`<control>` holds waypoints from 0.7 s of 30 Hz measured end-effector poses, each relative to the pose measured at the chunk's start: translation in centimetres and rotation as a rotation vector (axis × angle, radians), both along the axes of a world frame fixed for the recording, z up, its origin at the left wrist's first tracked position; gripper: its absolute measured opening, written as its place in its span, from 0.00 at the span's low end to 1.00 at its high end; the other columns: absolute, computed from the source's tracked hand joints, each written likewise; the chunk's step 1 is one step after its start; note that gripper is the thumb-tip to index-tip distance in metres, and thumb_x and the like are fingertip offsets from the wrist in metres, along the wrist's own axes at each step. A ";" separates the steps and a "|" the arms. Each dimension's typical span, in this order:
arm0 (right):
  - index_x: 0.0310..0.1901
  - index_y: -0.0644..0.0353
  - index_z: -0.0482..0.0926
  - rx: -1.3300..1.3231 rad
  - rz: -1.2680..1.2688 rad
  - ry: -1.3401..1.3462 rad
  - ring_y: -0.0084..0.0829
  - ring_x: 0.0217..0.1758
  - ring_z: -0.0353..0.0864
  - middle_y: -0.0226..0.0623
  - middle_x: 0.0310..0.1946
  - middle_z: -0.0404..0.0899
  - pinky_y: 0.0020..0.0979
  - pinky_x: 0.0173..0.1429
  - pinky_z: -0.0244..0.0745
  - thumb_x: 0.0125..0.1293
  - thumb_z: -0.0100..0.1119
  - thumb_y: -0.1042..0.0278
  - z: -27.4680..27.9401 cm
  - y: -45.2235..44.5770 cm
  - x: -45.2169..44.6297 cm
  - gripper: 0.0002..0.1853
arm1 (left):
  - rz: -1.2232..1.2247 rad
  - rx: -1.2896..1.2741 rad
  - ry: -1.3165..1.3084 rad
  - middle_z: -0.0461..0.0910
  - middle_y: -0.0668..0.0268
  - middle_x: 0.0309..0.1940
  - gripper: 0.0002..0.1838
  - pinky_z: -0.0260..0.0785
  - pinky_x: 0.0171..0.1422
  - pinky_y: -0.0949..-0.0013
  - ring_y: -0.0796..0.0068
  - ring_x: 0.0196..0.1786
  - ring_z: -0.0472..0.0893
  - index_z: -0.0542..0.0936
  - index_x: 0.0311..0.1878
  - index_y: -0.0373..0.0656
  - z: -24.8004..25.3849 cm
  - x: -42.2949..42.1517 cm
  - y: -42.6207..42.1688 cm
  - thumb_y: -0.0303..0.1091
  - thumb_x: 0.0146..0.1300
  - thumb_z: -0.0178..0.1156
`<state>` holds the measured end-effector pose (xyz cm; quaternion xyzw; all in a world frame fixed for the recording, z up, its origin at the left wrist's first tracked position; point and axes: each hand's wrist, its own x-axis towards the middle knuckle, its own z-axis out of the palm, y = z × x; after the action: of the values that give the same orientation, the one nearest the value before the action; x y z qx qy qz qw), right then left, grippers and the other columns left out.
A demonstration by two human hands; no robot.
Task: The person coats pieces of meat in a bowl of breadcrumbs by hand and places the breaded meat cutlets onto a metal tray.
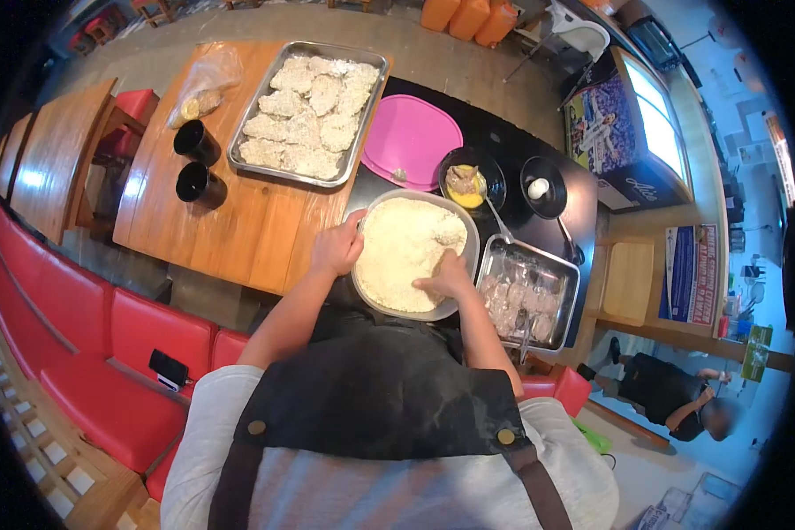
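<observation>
A pale plastic tub (359, 281) full of breadcrumbs (389, 252) sits in front of me. My left hand (337, 247) grips the tub's left rim. Inside the tub, my right hand (448, 278) reaches into the crumbs, its thumb spread from the fingers and the fingertips partly buried. Just beyond those fingers lies a crumb-covered piece of meat (450, 235). To the right, a metal tray (574, 296) holds raw meat pieces (517, 305) and a metal utensil. A black bowl (498, 181) behind the tub contains beaten egg (462, 187), a piece of meat and a spoon.
A large metal tray (236, 146) of breaded pieces stands on the wooden table (283, 225). Nearby are a pink lid (415, 132), two black cups (196, 143), a plastic bag (212, 79) and a black pan (543, 172) with an egg. Another person (662, 389) is at far right.
</observation>
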<state>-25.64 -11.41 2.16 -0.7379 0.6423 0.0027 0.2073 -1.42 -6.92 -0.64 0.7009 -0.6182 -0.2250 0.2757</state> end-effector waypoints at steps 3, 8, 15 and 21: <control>0.50 0.70 0.71 -0.078 0.002 0.116 0.38 0.48 0.77 0.48 0.44 0.78 0.33 0.53 0.70 0.39 0.74 0.61 -3.0 1.8 1.1 0.36 | -0.002 -0.021 0.016 0.78 0.54 0.25 0.24 0.67 0.34 0.50 0.49 0.29 0.77 0.65 0.59 0.49 -0.1 0.0 0.1 0.37 0.57 0.48; 0.48 0.68 0.74 0.419 0.052 -0.420 0.37 0.47 0.78 0.45 0.40 0.79 0.32 0.51 0.71 0.39 0.73 0.65 0.7 -2.1 0.9 0.31 | 0.021 -0.029 0.013 0.77 0.53 0.24 0.24 0.67 0.34 0.49 0.49 0.28 0.77 0.65 0.59 0.51 -0.4 0.1 0.1 0.39 0.57 0.47; 0.34 0.62 0.79 0.080 0.168 -0.402 0.37 0.35 0.81 0.42 0.31 0.81 0.33 0.41 0.74 0.42 0.67 0.71 1.1 -4.3 5.2 0.14 | 0.015 -0.068 -0.006 0.77 0.54 0.22 0.23 0.68 0.33 0.51 0.50 0.27 0.77 0.65 0.58 0.51 0.0 0.0 0.0 0.40 0.57 0.48; 0.24 0.61 0.79 0.143 0.368 -0.237 0.30 0.25 0.79 0.36 0.19 0.79 0.31 0.32 0.72 0.43 0.63 0.75 -1.6 -4.9 8.6 0.04 | 0.025 -0.027 -0.024 0.78 0.55 0.23 0.24 0.68 0.33 0.51 0.51 0.27 0.77 0.65 0.59 0.53 0.3 0.0 0.2 0.40 0.57 0.49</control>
<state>-17.07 -16.33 0.55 -0.8212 0.4662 -0.0007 0.3292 -1.38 -6.69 -0.36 0.7075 -0.6154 -0.2048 0.2806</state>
